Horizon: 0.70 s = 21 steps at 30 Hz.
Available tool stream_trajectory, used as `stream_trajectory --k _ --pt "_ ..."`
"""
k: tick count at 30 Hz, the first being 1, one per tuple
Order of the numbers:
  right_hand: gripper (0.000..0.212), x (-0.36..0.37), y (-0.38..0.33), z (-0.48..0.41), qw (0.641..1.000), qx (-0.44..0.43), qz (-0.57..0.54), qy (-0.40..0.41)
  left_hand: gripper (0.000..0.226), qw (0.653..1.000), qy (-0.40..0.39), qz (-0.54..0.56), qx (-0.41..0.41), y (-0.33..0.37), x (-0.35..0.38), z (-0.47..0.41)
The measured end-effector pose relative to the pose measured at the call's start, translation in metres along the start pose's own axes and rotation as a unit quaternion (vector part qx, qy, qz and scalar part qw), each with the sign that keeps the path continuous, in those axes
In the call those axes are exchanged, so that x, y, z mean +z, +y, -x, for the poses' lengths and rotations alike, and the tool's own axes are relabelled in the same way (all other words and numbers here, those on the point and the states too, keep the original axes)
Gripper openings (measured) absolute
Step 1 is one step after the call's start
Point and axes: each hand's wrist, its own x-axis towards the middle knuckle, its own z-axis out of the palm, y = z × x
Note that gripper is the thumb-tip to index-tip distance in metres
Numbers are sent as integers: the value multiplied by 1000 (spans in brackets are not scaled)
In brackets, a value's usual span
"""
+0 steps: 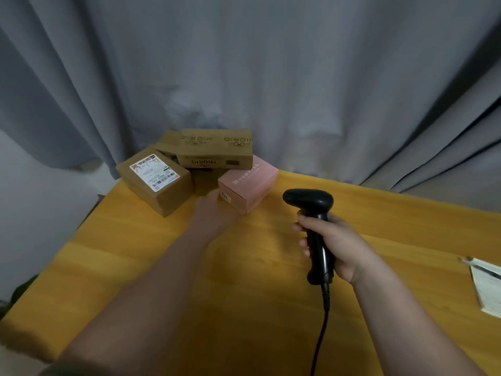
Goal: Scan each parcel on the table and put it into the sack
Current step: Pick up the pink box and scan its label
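Several parcels are piled at the far left corner of the yellow table [244,294]. A brown box with a white shipping label [154,180] lies at the left. A pink box [248,183] lies at the right. A long brown printed box [217,147] rests on top of the pile behind them. My left hand [212,213] is blurred, stretched out between the labelled box and the pink box, just at the pink box's near corner. My right hand [333,245] grips the handle of a black barcode scanner [311,213], its head turned toward the parcels. No sack is in view.
A grey curtain [271,77] hangs right behind the table. The scanner's black cable [321,337] trails toward the near edge. A white paper pad [488,286] lies at the table's right edge. The table's left edge drops off beside the parcels.
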Motion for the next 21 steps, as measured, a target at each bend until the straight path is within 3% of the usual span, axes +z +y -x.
stream_trajectory --k 8,13,16,18,21 --pt "29 13 0 -49 999 31 -8 39 116 999 -29 -43 12 -24 26 -100" --pt "33 3 5 -56 997 39 -20 56 118 993 22 -111 14 -34 49 -139" --pt "34 -3 7 -55 997 37 -32 63 97 994 8 -104 11 -34 53 -143" --pt "35 -7 8 -52 996 35 -41 68 98 991 -7 -135 6 -31 55 -137" --pt "36 -12 11 -45 994 32 -65 77 100 997 -46 -49 -42 -24 58 -107"
